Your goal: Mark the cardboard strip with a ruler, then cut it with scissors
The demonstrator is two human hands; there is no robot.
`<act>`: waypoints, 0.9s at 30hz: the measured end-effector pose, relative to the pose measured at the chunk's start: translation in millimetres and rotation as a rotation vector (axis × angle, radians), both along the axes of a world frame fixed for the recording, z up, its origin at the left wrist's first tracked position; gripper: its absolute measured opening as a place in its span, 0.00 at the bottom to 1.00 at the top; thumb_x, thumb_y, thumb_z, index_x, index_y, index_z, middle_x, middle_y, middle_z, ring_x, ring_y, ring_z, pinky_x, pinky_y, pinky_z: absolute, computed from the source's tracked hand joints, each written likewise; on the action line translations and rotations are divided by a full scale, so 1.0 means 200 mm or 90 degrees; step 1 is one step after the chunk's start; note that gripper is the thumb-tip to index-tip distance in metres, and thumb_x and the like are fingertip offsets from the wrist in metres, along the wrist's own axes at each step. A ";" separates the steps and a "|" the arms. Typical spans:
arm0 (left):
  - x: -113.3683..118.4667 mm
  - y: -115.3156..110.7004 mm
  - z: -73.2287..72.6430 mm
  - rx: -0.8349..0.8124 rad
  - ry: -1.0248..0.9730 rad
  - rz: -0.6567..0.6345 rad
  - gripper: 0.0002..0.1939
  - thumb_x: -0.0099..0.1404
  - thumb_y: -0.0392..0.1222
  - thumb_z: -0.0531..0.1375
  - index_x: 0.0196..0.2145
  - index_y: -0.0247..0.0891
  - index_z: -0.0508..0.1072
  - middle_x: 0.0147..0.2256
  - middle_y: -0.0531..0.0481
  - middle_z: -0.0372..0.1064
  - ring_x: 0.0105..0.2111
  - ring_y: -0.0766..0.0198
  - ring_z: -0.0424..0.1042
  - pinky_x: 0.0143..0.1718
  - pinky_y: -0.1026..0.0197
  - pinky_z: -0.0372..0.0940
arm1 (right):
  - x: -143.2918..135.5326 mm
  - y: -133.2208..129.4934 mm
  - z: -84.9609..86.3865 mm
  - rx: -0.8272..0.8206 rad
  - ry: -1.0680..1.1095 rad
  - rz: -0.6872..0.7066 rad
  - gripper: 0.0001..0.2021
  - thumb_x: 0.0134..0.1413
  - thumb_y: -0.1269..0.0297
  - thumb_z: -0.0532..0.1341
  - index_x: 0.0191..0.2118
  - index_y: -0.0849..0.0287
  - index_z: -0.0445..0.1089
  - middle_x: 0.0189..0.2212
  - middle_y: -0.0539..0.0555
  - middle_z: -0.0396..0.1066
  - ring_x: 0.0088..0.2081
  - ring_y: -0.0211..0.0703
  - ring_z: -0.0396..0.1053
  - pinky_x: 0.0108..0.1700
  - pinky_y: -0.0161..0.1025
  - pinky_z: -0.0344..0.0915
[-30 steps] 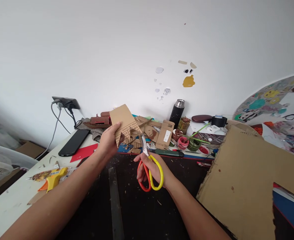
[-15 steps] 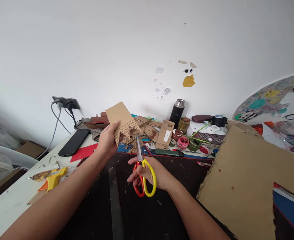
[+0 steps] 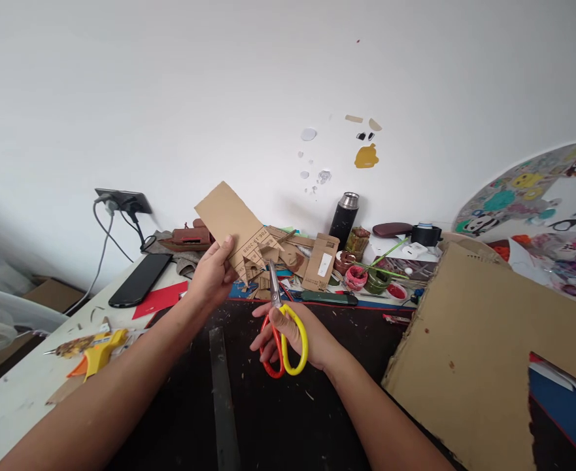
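A printed piece of brown cardboard (image 3: 233, 226) is pinched in my left hand (image 3: 214, 271), thumb on its face. Its lower right edge is cut into pointed notches. My right hand (image 3: 288, 330) grips a pair of scissors (image 3: 275, 288) with one red and one yellow handle, fingers and thumb through the loops. The blades point up and look closed, their tips just below the notched edge; whether they touch it I cannot tell. Behind both lies a heap of cardboard scraps (image 3: 292, 258).
A steel ruler (image 3: 223, 399) lies on the black mat (image 3: 170, 418). At left are a yellow glue gun (image 3: 99, 353) and a black phone (image 3: 140, 280). A black thermos (image 3: 345, 219), paint jars (image 3: 355, 277) and a green cutter (image 3: 329, 298) stand or lie behind. A large cardboard sheet (image 3: 469, 353) leans at right.
My left hand has turned the cardboard piece, tipping it leftward, and its notched edge faces the scissors more openly. The scissors have barely moved. The view has shifted slightly.
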State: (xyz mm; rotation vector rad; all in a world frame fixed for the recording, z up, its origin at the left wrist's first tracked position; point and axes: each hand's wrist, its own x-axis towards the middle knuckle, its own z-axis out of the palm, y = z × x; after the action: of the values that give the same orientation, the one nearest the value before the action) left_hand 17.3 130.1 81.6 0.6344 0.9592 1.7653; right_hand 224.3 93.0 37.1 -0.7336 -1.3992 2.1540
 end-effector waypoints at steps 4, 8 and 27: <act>-0.01 0.01 -0.02 0.037 0.002 -0.064 0.29 0.57 0.50 0.81 0.30 0.40 0.62 0.19 0.67 0.54 0.11 0.79 0.46 0.13 0.72 0.44 | 0.00 0.00 0.00 -0.005 0.018 0.009 0.48 0.44 0.21 0.71 0.54 0.61 0.72 0.31 0.58 0.83 0.25 0.45 0.79 0.30 0.39 0.74; -0.02 0.01 -0.03 0.029 0.012 -0.063 0.30 0.55 0.51 0.82 0.30 0.40 0.62 0.19 0.67 0.55 0.12 0.79 0.46 0.13 0.72 0.45 | -0.01 0.00 -0.02 -0.010 0.004 -0.006 0.47 0.45 0.21 0.71 0.55 0.61 0.72 0.31 0.58 0.82 0.24 0.45 0.78 0.29 0.38 0.73; -0.03 0.02 -0.03 -0.015 0.001 0.008 0.19 0.62 0.46 0.74 0.27 0.38 0.68 0.15 0.61 0.57 0.12 0.76 0.49 0.12 0.72 0.46 | 0.01 0.01 -0.04 -0.011 0.041 0.051 0.55 0.41 0.21 0.73 0.64 0.61 0.70 0.41 0.64 0.83 0.34 0.52 0.84 0.39 0.45 0.78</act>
State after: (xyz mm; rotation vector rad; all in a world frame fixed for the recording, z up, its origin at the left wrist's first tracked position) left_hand 11.3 134.4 75.5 0.6162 0.9857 1.7631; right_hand 225.8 94.1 28.2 -0.6198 -1.4003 2.2324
